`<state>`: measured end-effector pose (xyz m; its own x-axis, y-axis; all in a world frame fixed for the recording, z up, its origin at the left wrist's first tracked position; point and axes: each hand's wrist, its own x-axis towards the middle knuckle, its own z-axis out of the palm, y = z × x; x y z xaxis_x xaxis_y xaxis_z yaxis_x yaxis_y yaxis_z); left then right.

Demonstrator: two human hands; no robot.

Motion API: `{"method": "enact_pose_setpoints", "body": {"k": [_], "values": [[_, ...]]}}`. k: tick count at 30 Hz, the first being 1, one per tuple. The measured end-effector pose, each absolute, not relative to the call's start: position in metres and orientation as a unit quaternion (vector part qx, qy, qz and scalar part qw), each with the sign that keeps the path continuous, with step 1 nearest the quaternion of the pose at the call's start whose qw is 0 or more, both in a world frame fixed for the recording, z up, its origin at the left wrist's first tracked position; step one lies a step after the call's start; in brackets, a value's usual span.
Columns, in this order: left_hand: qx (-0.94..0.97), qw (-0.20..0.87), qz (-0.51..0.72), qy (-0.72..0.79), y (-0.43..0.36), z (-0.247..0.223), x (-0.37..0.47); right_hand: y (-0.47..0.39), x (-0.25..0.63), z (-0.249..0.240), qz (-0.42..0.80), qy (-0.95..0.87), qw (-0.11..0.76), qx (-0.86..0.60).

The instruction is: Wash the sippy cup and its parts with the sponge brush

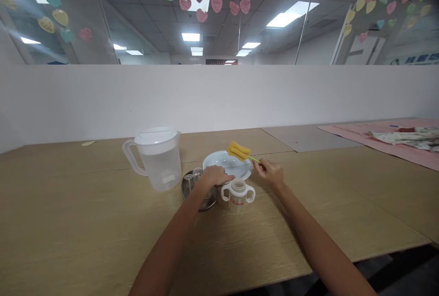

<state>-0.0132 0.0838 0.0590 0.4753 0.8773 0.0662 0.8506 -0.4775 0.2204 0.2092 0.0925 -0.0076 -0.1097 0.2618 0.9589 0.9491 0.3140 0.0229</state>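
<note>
My right hand [270, 173] grips the thin green handle of a bottle brush [238, 150]. Its yellow sponge head is raised over a white bowl [210, 162]. My left hand [216, 175] reaches across a round metal tray [213, 203] with its fingers stretched toward the right, near the bowl's front rim. Just below those fingertips stands a clear baby bottle [236, 202], upright and uncapped, with two white side handles. Whether the fingertips touch the bottle or bowl is unclear. On the tray lie a clear dome cap [197, 174] and a small white-topped part [188, 180], partly covered by my left arm.
Left of the tray stands a translucent lidded pitcher [161, 163], its handle facing left. A pink cloth [346, 132] with crumpled fabric [408, 138] lies at the far right of the wooden table [85, 223]. Behind it rises a white wall [206, 97] below glass panels.
</note>
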Motion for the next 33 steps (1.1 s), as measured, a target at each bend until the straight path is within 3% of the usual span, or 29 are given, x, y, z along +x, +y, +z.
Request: {"method": "enact_pose_setpoints", "body": {"k": [4, 11, 15, 19, 24, 33], "values": [[0.850, 0.094, 0.115, 0.505, 0.094, 0.070, -0.021, 0.093, 0.210, -0.008, -0.358, -0.648, 0.488, -0.462], [0.789, 0.269, 0.370, 0.410, 0.085, 0.112, -0.039, 0.091, 0.203, -0.011, -0.271, -0.660, 0.514, -0.476], [0.792, 0.268, 0.402, 0.374, 0.072, 0.126, -0.043, 0.092, 0.203, -0.012, -0.263, -0.644, 0.521, -0.495], [0.810, 0.234, 0.387, 0.374, 0.066, 0.129, -0.039, 0.093, 0.203, -0.014, -0.284, -0.671, 0.496, -0.472], [0.826, 0.107, 0.338, 0.438, 0.064, 0.127, -0.035, 0.092, 0.203, -0.016, -0.297, -0.690, 0.485, -0.448], [0.868, 0.175, 0.216, 0.411, 0.052, 0.131, -0.031, 0.090, 0.204, -0.015, -0.293, -0.714, 0.476, -0.421]]}}
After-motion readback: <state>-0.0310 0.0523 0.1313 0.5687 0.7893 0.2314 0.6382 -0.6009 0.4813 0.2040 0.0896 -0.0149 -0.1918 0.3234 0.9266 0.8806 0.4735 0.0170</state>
